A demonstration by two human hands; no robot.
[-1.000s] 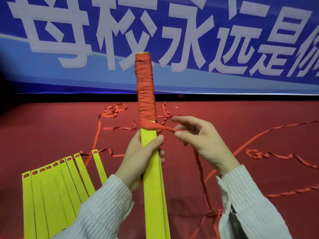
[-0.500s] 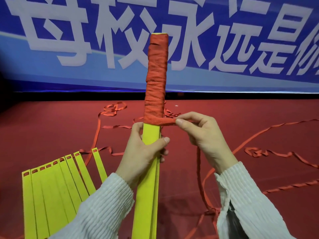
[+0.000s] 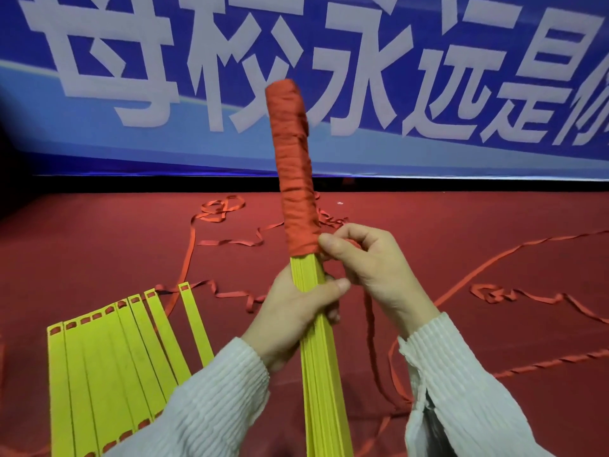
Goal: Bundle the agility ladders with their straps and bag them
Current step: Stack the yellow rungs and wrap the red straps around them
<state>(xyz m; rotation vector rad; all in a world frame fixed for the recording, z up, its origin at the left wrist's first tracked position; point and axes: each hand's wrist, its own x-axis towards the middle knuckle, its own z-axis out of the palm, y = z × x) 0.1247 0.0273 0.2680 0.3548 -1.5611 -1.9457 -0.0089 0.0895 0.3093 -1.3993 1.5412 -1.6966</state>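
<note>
While left hand [image 3: 296, 311] grips rungs [image 3: 316, 341] (bottoms cropped), right hand [image 3: 369, 262] pinches strap [image 3: 296, 179] — fingertips hidden.

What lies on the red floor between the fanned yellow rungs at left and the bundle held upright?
In the head view, loose red strap trails between the fanned rungs and the bundle gripped by the left hand.

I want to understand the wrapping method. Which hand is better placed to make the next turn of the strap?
The right hand: it already pinches the red strap at the wrap's lower edge, while the left hand grips the yellow rung bundle.
</note>
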